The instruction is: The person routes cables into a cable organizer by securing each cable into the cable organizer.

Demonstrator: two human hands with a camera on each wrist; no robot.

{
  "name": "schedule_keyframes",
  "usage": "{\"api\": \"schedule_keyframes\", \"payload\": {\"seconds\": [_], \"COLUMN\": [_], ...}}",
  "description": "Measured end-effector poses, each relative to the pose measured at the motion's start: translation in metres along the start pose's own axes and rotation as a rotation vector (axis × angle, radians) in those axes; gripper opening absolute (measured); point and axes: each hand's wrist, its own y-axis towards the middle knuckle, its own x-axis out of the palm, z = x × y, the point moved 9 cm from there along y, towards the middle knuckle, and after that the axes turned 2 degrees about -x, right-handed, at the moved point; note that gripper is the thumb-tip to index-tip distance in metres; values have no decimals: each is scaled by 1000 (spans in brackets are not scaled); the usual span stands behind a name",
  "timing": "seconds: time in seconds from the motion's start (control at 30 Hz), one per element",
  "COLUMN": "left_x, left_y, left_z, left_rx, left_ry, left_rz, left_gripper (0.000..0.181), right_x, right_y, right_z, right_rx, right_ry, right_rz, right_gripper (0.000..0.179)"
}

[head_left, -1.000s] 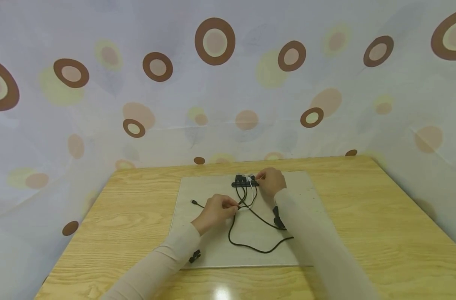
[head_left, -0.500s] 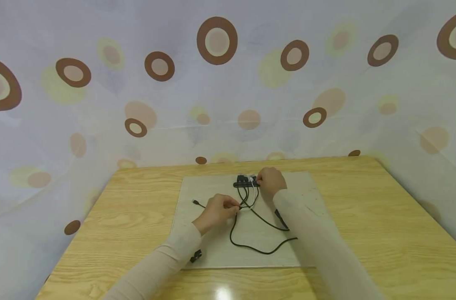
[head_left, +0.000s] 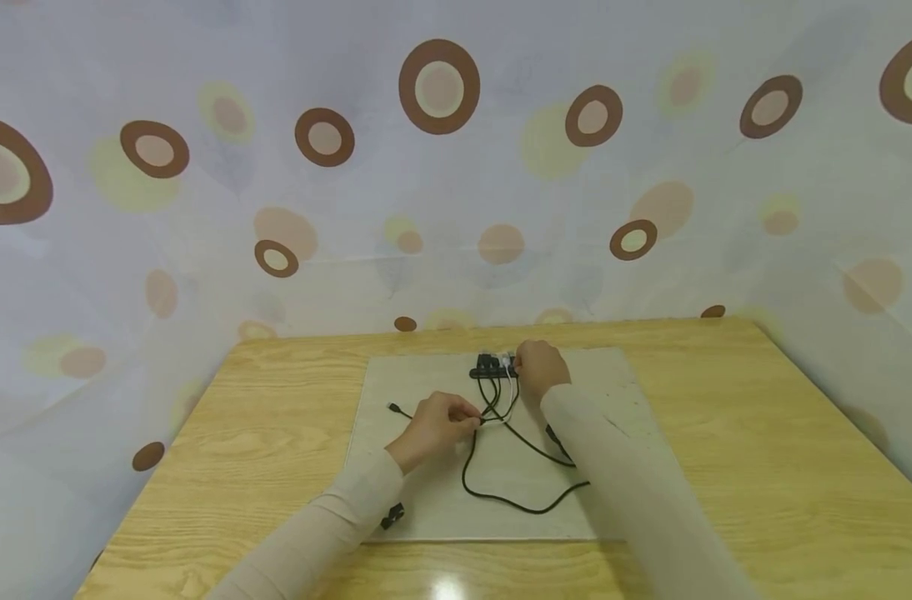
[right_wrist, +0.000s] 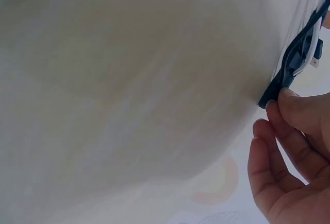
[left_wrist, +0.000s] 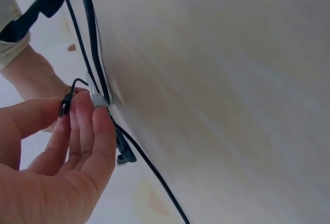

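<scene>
My left hand (head_left: 435, 423) pinches a small black cable plug (left_wrist: 65, 105) between thumb and fingertips over the middle of the white board (head_left: 493, 529). Near the board's far edge lies a black cable holder (head_left: 483, 374) with several cables set in its slots, among them a white cable (head_left: 511, 390). At the holder's right end, my right hand (head_left: 540, 367) pinches a black cable with thumb and forefinger; the fingertips also touch the holder in the right wrist view. The fingers partly hide that cable.
A black cable (head_left: 501, 500) loops across the board and runs under my right sleeve. A loose plug (head_left: 394, 407) lies at the board's left, and a black piece (head_left: 393, 515) at its front left corner. The wooden table (head_left: 261, 433) meets a patterned cloth (head_left: 351, 283) behind.
Both hands keep nearly the same places, with only slight shifts of the right hand at the holder's end. The whole scene slides a little right as the head view moves.
</scene>
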Motion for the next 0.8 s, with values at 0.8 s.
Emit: {"api": "schedule_keyframes", "payload": {"seconds": [0.8], "left_x": [3], "left_y": [3], "left_z": [-6], "left_rx": [-18], "left_ry": [8], "left_rz": [-35], "left_gripper": [11], "right_x": [-8], "right_y": [-2], "right_z": [-6], "right_rx": [38], "right_ry": [20], "right_rz": [-62], "right_gripper": [9]}}
